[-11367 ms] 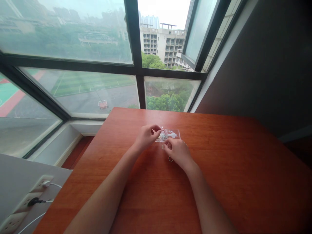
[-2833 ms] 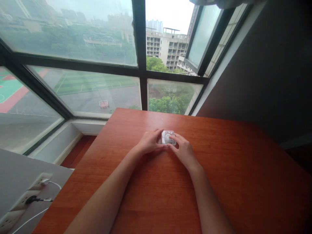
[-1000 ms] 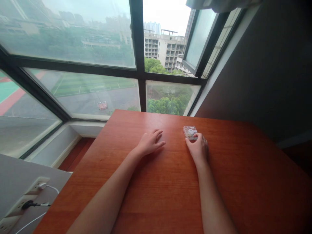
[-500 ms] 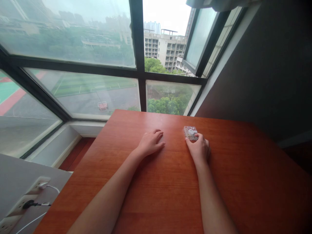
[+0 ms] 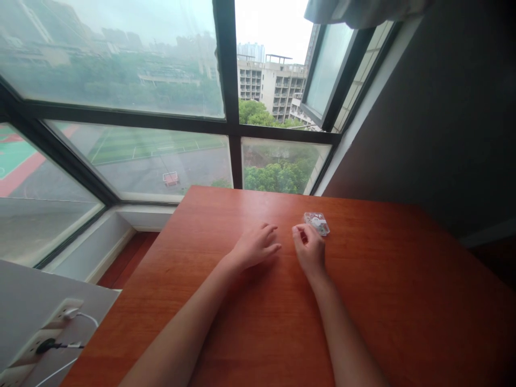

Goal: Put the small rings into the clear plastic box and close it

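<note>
A small clear plastic box [image 5: 321, 224] rests on the reddish-brown wooden table [image 5: 258, 328]; what is inside looks small and pale and is too fine to make out. Just left of and in front of the box is my right hand [image 5: 310, 250], thumb and index fingertip pinched together. Anything between those fingertips is too small to name. My left hand [image 5: 257, 248] hovers low to the left, palm down, its fingers apart and holding nothing. A narrow gap separates the two hands.
Beyond the table's far edge stand dark-framed windows [image 5: 234, 129], with one pane [image 5: 328, 75] swung outward. A dark wall [image 5: 403, 134] runs along the right. Wall sockets [image 5: 48, 344] with plugged-in cables are at the lower left.
My right hand has come off the clear box and moved left, its thumb and index finger now pinched. My left hand has shifted slightly right. The box stays on the table.
</note>
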A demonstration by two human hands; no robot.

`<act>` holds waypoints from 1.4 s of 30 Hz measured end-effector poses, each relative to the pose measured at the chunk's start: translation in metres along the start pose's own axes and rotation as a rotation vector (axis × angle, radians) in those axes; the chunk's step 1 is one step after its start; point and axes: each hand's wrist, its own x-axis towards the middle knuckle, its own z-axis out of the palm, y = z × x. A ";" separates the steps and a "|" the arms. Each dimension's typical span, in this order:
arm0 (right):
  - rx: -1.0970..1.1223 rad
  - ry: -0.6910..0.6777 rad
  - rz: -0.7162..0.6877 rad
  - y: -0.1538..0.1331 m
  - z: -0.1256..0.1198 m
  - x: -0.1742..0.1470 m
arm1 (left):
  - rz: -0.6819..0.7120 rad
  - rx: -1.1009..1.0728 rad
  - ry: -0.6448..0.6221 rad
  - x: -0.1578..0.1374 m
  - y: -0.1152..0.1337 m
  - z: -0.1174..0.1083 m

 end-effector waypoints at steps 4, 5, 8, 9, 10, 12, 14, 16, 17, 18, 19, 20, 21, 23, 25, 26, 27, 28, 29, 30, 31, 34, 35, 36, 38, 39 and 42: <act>0.012 -0.335 -0.125 -0.016 0.016 -0.012 | 0.057 -0.196 -0.007 0.002 0.009 0.015; 0.010 -0.359 -0.132 -0.017 0.018 -0.013 | 0.057 -0.211 -0.004 0.002 0.008 0.017; -0.005 -0.373 -0.142 -0.016 0.021 -0.014 | 0.055 -0.222 0.006 0.004 0.003 0.022; -0.012 -0.370 -0.144 -0.015 0.021 -0.014 | 0.055 -0.220 0.012 0.004 0.002 0.022; -0.018 -0.365 -0.144 -0.015 0.021 -0.014 | 0.055 -0.217 0.017 0.004 0.001 0.022; -0.023 -0.359 -0.140 -0.014 0.022 -0.013 | 0.050 -0.213 0.019 0.004 0.000 0.022; -0.020 -0.364 -0.135 -0.014 0.023 -0.014 | 0.048 -0.214 0.013 0.004 0.002 0.021; -0.021 -0.367 -0.126 -0.014 0.023 -0.014 | 0.049 -0.221 0.009 0.003 0.003 0.020; -0.023 -0.366 -0.122 -0.014 0.023 -0.014 | 0.051 -0.225 0.007 0.003 0.004 0.019; -0.027 -0.365 -0.118 -0.014 0.023 -0.014 | 0.051 -0.230 0.005 0.003 0.004 0.019; -0.030 -0.364 -0.114 -0.015 0.023 -0.014 | 0.050 -0.232 0.002 0.003 0.005 0.018; -0.033 -0.365 -0.112 -0.015 0.023 -0.014 | 0.047 -0.232 -0.001 0.003 0.005 0.018; -0.036 -0.367 -0.110 -0.015 0.023 -0.014 | 0.044 -0.230 -0.004 0.003 0.005 0.017; -0.041 -0.373 -0.104 -0.015 0.023 -0.014 | 0.037 -0.228 -0.006 0.003 0.006 0.017; -0.047 -0.373 -0.099 -0.016 0.023 -0.014 | 0.034 -0.229 0.001 0.003 0.005 0.018; -0.050 -0.373 -0.097 -0.016 0.022 -0.014 | 0.034 -0.230 0.005 0.003 0.005 0.018; -0.052 -0.373 -0.097 -0.016 0.022 -0.014 | 0.034 -0.229 0.008 0.003 0.005 0.018; -0.052 -0.374 -0.097 -0.016 0.022 -0.014 | 0.033 -0.227 0.010 0.003 0.005 0.019; -0.052 -0.374 -0.098 -0.017 0.022 -0.014 | 0.032 -0.225 0.011 0.003 0.004 0.019; -0.052 -0.375 -0.098 -0.017 0.021 -0.014 | 0.029 -0.221 0.010 0.003 0.004 0.019; -0.053 -0.375 -0.097 -0.017 0.021 -0.014 | 0.026 -0.217 0.009 0.003 0.004 0.019; -0.058 -0.379 -0.095 -0.018 0.021 -0.014 | 0.026 -0.211 0.002 0.003 0.004 0.019; -0.061 -0.381 -0.095 -0.018 0.021 -0.014 | 0.029 -0.213 0.000 0.003 0.003 0.019; -0.064 -0.382 -0.094 -0.018 0.021 -0.014 | 0.032 -0.214 0.000 0.003 0.003 0.019; -0.072 -0.383 -0.095 -0.018 0.021 -0.014 | 0.036 -0.218 0.004 0.003 0.003 0.019; -0.076 -0.383 -0.097 -0.018 0.021 -0.014 | 0.037 -0.219 0.008 0.003 0.002 0.020; -0.086 -0.384 -0.105 -0.018 0.021 -0.014 | 0.043 -0.225 0.017 0.003 0.002 0.021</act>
